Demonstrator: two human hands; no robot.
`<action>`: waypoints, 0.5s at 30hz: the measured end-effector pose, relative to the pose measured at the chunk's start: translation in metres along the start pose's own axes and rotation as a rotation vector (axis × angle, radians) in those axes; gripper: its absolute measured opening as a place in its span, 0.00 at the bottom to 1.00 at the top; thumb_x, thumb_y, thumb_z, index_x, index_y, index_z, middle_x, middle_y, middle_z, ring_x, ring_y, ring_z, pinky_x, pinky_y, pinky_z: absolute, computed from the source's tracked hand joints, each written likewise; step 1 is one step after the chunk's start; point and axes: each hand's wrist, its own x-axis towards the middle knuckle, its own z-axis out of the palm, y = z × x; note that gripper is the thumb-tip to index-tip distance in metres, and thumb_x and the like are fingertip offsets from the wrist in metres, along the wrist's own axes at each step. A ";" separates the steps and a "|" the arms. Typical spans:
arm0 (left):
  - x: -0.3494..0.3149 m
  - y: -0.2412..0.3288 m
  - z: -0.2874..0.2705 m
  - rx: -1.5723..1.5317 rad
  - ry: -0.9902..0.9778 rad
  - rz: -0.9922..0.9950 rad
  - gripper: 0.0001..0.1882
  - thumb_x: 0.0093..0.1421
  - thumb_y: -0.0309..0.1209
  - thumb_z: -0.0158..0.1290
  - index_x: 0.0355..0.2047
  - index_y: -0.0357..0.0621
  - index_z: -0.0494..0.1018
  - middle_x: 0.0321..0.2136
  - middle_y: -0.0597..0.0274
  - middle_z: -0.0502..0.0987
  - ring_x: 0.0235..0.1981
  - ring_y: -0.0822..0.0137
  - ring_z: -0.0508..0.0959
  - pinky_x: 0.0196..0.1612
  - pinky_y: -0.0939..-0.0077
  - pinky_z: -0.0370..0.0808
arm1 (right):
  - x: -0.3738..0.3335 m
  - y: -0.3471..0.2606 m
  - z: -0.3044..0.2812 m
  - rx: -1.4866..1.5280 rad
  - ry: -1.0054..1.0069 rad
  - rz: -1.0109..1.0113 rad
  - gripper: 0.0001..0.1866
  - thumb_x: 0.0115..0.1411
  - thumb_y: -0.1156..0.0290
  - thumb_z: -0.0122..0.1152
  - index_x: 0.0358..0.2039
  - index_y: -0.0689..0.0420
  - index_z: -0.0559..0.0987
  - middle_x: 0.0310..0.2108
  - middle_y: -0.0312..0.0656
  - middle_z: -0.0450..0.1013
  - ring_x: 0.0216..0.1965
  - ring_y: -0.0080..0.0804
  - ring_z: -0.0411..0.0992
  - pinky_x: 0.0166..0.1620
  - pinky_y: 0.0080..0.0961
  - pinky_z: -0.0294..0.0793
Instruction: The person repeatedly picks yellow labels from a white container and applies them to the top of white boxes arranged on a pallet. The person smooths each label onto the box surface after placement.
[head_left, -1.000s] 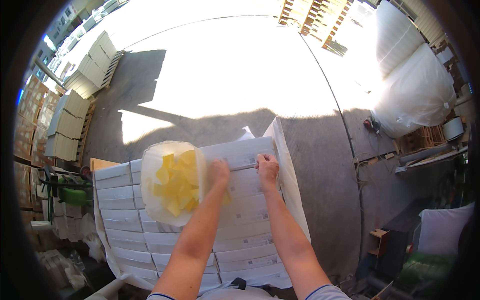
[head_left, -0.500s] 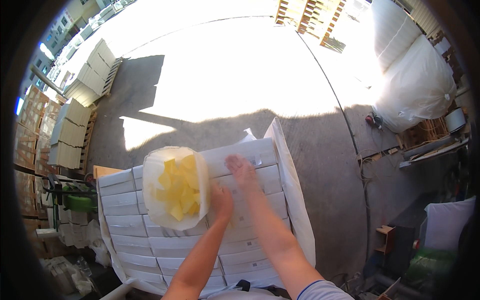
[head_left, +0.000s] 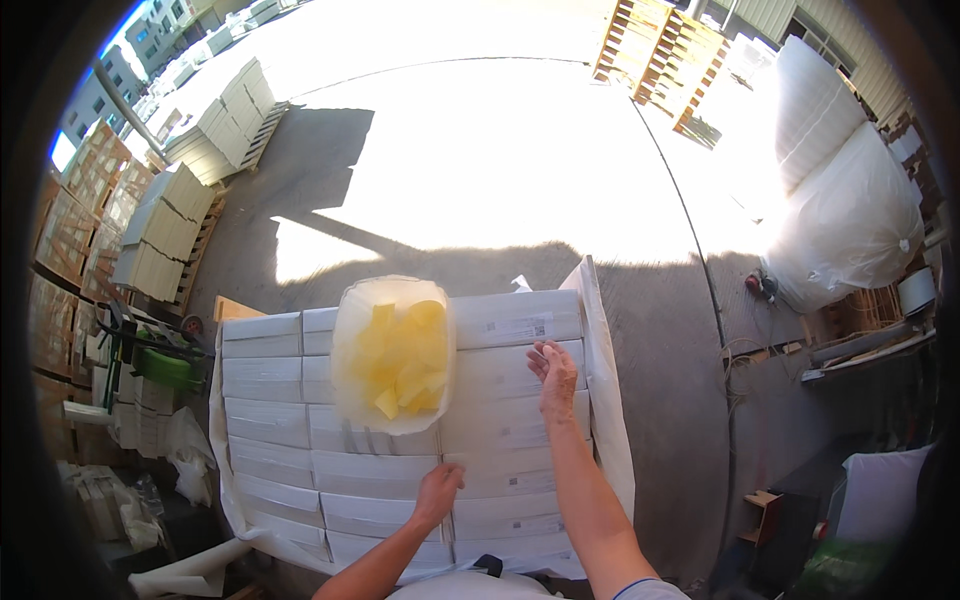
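A stack of white cartons (head_left: 265, 427) stands before me, wrapped along its sides in white sheeting. On the cartons' left-centre part rests a translucent whitish tub (head_left: 350, 385) holding several yellow paper slips (head_left: 405, 350). My left hand (head_left: 437, 492) hovers over the cartons just below the tub, apart from it, its fingers curled in; whatever they might hold is hidden. Farther right, my right hand (head_left: 556, 378) is raised over the cartons near the labelled back box, fingers loosely apart and nothing visible in them.
White sheeting (head_left: 608, 400) stands up along the stack's right edge. Stacked pale slabs (head_left: 165, 230) on pallets line the left, with a green-framed cart (head_left: 165, 365) nearer. Wooden pallets (head_left: 660, 55) stand at the back right, near large wrapped white bundles (head_left: 840, 205).
My left hand has come away from the tub and moved toward me. My right hand has shifted right and slightly nearer. The whole view has shifted, moving the scene rightward in the picture.
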 end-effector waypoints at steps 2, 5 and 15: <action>-0.016 -0.023 -0.011 0.014 0.024 -0.090 0.17 0.63 0.38 0.49 0.42 0.36 0.76 0.26 0.57 0.79 0.31 0.66 0.78 0.38 0.72 0.72 | -0.051 -0.001 0.014 -0.140 -0.168 0.112 0.21 0.64 0.62 0.56 0.51 0.64 0.72 0.45 0.45 0.74 0.42 0.35 0.76 0.42 0.29 0.77; -0.036 -0.055 -0.031 0.007 0.073 -0.093 0.17 0.62 0.38 0.49 0.40 0.36 0.77 0.25 0.58 0.79 0.30 0.65 0.78 0.38 0.71 0.72 | -0.114 -0.005 0.044 -0.338 -0.287 0.079 0.25 0.65 0.56 0.54 0.52 0.66 0.72 0.44 0.47 0.75 0.39 0.35 0.77 0.37 0.26 0.78; -0.119 -0.130 -0.087 -0.120 0.338 -0.101 0.16 0.61 0.38 0.49 0.36 0.37 0.78 0.23 0.61 0.78 0.23 0.71 0.73 0.28 0.74 0.69 | -0.131 0.046 0.099 -1.107 -0.392 -0.063 0.25 0.62 0.56 0.50 0.45 0.70 0.73 0.38 0.51 0.77 0.32 0.38 0.79 0.35 0.28 0.79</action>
